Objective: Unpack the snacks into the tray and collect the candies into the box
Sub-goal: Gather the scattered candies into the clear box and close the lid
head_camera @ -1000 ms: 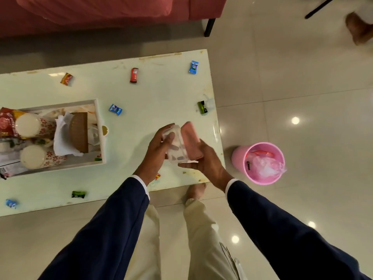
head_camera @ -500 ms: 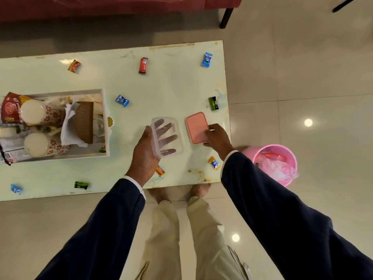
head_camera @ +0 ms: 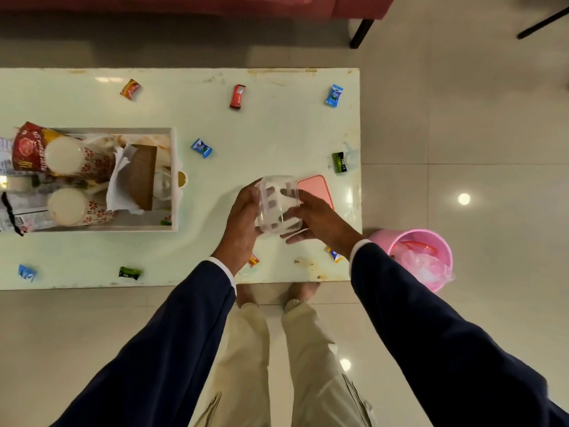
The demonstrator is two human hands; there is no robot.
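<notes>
A clear plastic box (head_camera: 278, 204) is held above the table between both hands. My left hand (head_camera: 241, 220) grips its left side, fingers curled underneath. My right hand (head_camera: 317, 220) holds its right side. The box's pink lid (head_camera: 317, 188) lies flat on the table just behind my right hand. Wrapped candies lie scattered: blue ones (head_camera: 201, 147) (head_camera: 334, 95) (head_camera: 27, 272), a red one (head_camera: 237, 96), green ones (head_camera: 338, 162) (head_camera: 129, 272), an orange-red one (head_camera: 130, 89). A white tray (head_camera: 174, 180) at left holds snack cups and packets.
A pink bin (head_camera: 431, 257) with plastic inside stands on the floor right of the table. The table's right edge (head_camera: 359, 180) is close to my right hand. Two more candies (head_camera: 253, 260) (head_camera: 335, 254) lie near the front edge, under my wrists.
The pink lid came off the box and was laid on the table by my right hand. That hand then let go of the lid and came back to hold the box.
</notes>
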